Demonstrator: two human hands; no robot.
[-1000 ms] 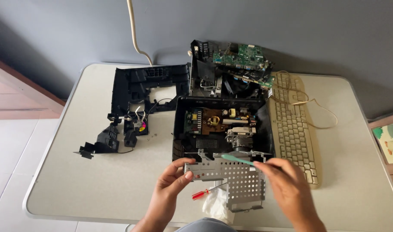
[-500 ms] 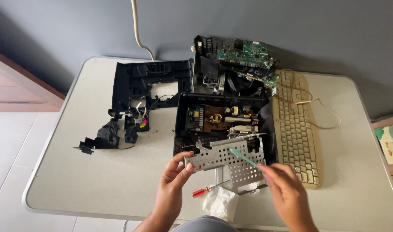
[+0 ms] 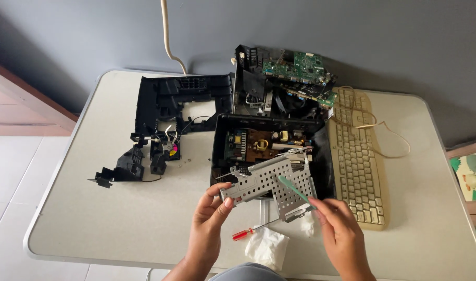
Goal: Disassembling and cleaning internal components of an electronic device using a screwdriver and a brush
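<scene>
Perforated metal shield (image 3: 272, 182) hiding circuit board (image 3: 253, 144)

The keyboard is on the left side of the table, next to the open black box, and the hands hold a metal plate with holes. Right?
Not quite. The head view shows the keyboard on the right side of the table, beside the open black box. The left hand and right hand do hold the metal plate.

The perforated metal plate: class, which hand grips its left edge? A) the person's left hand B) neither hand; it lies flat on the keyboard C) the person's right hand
A: the left hand pinches the left edge of the perforated metal plate, while the right hand holds a green tool against it.
</scene>
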